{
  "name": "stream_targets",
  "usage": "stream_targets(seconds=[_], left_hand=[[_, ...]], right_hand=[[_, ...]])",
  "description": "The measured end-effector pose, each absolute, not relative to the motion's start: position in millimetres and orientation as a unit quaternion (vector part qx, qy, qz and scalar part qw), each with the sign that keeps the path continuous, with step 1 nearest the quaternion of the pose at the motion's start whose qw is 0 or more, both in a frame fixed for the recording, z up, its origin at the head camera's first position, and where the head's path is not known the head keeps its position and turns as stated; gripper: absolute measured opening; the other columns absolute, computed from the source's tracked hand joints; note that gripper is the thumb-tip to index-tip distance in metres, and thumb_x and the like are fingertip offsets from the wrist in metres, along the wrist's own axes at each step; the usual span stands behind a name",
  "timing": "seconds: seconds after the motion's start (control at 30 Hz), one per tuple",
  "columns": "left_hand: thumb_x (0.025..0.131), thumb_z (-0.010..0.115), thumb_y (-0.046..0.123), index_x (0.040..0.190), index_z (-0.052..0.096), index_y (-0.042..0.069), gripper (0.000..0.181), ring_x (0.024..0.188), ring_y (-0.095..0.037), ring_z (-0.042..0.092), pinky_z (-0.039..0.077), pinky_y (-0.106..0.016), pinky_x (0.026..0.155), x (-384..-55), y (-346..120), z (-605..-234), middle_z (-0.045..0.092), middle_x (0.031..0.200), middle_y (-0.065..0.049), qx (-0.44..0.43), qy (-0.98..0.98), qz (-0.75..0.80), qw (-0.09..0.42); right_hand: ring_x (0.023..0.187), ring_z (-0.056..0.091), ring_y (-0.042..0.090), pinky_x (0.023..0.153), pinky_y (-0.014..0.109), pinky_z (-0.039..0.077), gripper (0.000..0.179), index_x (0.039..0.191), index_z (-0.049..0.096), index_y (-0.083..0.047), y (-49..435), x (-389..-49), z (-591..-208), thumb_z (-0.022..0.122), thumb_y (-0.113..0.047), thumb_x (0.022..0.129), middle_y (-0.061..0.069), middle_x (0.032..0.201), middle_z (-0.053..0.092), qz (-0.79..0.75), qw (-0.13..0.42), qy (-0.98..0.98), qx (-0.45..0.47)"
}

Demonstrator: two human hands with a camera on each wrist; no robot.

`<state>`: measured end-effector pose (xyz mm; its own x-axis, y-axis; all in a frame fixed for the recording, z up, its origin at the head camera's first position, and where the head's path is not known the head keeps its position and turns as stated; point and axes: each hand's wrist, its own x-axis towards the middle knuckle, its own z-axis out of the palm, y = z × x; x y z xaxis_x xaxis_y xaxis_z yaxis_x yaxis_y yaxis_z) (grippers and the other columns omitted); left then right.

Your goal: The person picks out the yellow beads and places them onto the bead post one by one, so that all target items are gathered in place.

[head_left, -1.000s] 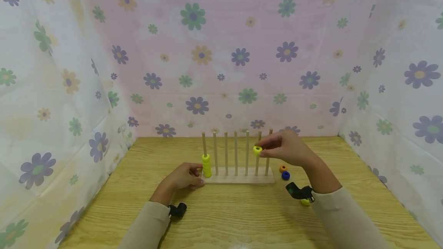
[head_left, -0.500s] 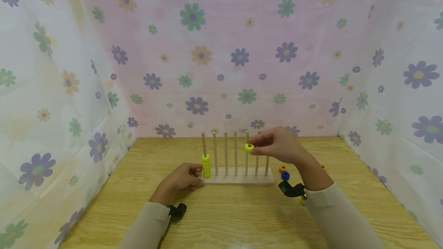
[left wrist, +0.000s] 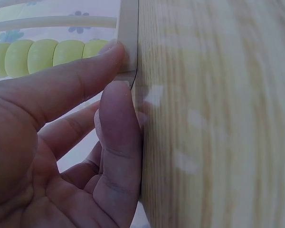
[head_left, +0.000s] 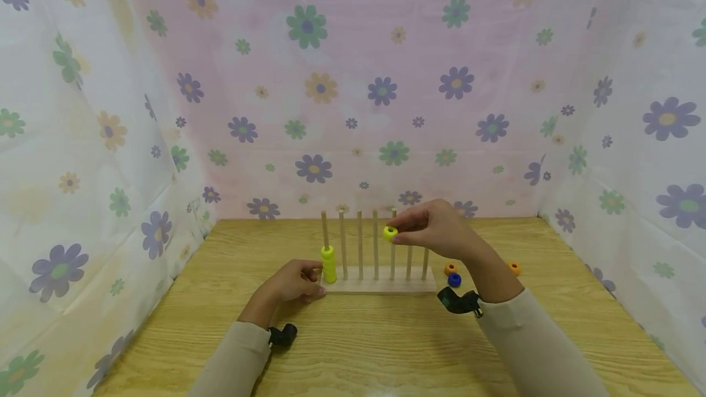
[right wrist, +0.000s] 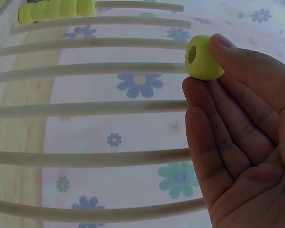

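Note:
A wooden peg rack (head_left: 380, 287) with several upright pegs stands on the table. Several yellow beads (head_left: 328, 265) are stacked on its leftmost peg, the upper part of which is bare. My left hand (head_left: 295, 282) grips the left end of the base, with thumb and finger right at its corner in the left wrist view. Up near the peg tops, my right hand (head_left: 441, 231) pinches a yellow bead (head_left: 390, 234) between thumb and fingertips. The bead's hole (right wrist: 192, 54) shows in the right wrist view. It overlaps a peg right of the middle in the head view, and the other pegs carry no beads.
Right of the rack lie an orange bead (head_left: 450, 269) and a blue bead (head_left: 455, 280), close together. Another orange bead (head_left: 514, 269) lies farther right, beyond the right forearm. Flowered cloth (head_left: 353, 78) encloses the wood-grain table (head_left: 353, 342) at the back and both sides.
My right hand has moved left with the yellow bead, past the two rightmost pegs, and slightly up. The far-right orange bead has come into sight. The left hand stays at the rack's end.

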<state>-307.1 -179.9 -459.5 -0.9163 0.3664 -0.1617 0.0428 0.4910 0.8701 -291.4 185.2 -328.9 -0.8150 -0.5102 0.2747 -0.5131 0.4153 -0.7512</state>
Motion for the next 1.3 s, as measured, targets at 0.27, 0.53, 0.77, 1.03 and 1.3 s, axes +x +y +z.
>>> stream_targets(seconds=[0.27,0.53,0.77,1.03,1.3], left_hand=[[0.086,0.084,0.011,0.152,0.05,0.001,0.075,0.077,-0.02,0.061,0.056,-0.03,0.067,-309,-180,-460,0.054,0.109,-0.013,0.12,0.848,0.489,0.166],[0.087,0.084,0.013,0.153,0.049,0.001,0.076,0.077,-0.019,0.06,0.055,-0.029,0.065,-311,-180,-463,0.055,0.109,-0.013,0.129,0.851,0.48,0.167],[0.087,0.084,0.011,0.152,0.05,0.001,0.075,0.076,-0.019,0.062,0.055,-0.029,0.066,-308,-179,-460,0.055,0.11,-0.013,0.119,0.85,0.485,0.167],[0.087,0.084,0.011,0.152,0.05,0.0,0.074,0.075,-0.019,0.06,0.053,-0.03,0.066,-307,-180,-459,0.055,0.109,-0.013,0.122,0.851,0.484,0.163],[0.086,0.085,0.01,0.151,0.05,0.0,0.075,0.077,-0.02,0.062,0.056,-0.031,0.067,-307,-180,-460,0.056,0.108,-0.013,0.122,0.849,0.488,0.163]], right_hand=[[0.093,0.076,0.014,0.08,0.029,0.062,0.026,0.115,0.08,-0.026,175,-289,-321,0.082,-0.034,0.09,-0.005,0.107,0.079,0.435,-0.006,-0.847,0.305],[0.095,0.075,0.012,0.08,0.029,0.062,0.027,0.115,0.08,-0.026,163,-290,-316,0.083,-0.032,0.09,-0.006,0.107,0.078,0.426,0.005,-0.847,0.318],[0.098,0.074,0.011,0.083,0.031,0.062,0.025,0.114,0.08,-0.027,154,-292,-312,0.083,-0.032,0.09,-0.007,0.109,0.078,0.432,0.006,-0.844,0.318],[0.096,0.075,0.012,0.082,0.032,0.062,0.023,0.113,0.08,-0.027,145,-291,-305,0.083,-0.028,0.09,-0.007,0.107,0.078,0.441,0.005,-0.839,0.32],[0.093,0.075,0.012,0.082,0.032,0.062,0.024,0.115,0.079,-0.025,132,-293,-299,0.083,-0.028,0.091,-0.007,0.106,0.078,0.441,0.008,-0.833,0.334]])
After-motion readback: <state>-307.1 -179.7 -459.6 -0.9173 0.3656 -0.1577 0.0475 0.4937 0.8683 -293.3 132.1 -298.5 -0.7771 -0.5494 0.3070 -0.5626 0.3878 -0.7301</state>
